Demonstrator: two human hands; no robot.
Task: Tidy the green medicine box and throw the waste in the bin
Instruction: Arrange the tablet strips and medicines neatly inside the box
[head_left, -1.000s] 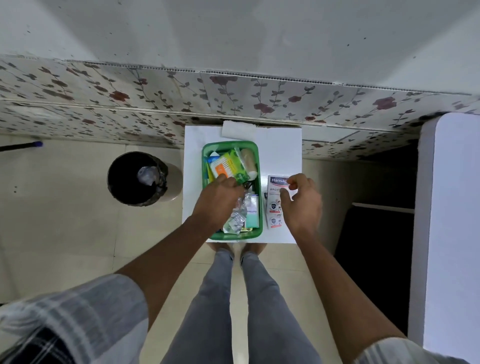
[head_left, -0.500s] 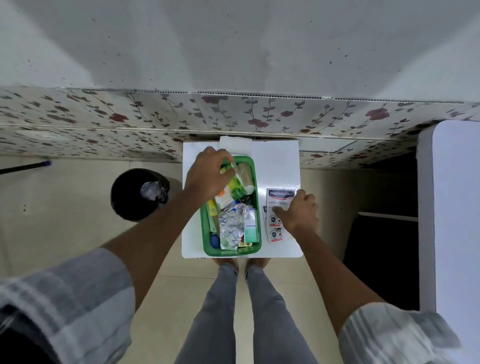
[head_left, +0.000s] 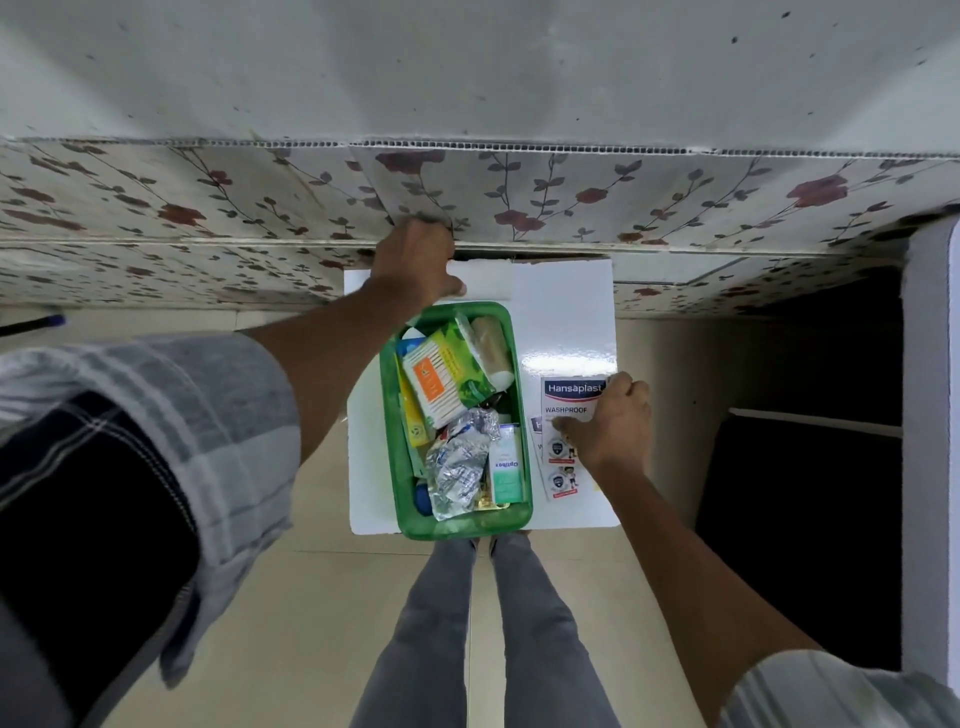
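Note:
The green medicine box (head_left: 388, 415) stands on a small white table (head_left: 566, 322). In it lie an orange-and-green cotton bud pack (head_left: 441, 384), a beige bandage roll (head_left: 488, 343), crumpled foil blister strips (head_left: 460, 467) and a small white-green carton (head_left: 506, 467). My left hand (head_left: 415, 265) is beyond the box at the table's back edge, curled over a white folded paper (head_left: 485, 278). My right hand (head_left: 608, 426) presses on Hansaplast plaster packs (head_left: 569, 389) lying right of the box, thumb on the top pack. The bin does not show; my left arm covers that side.
A floral wall panel (head_left: 571, 197) runs right behind the table. A white cabinet (head_left: 930, 415) stands at the right, with a dark gap (head_left: 805, 519) beside it. My legs (head_left: 467, 623) are under the table's front edge.
My left hand has left the green box and reached back to the white paper at the table's far edge. My right hand stays on the plaster packs. The view has tilted and moved closer.

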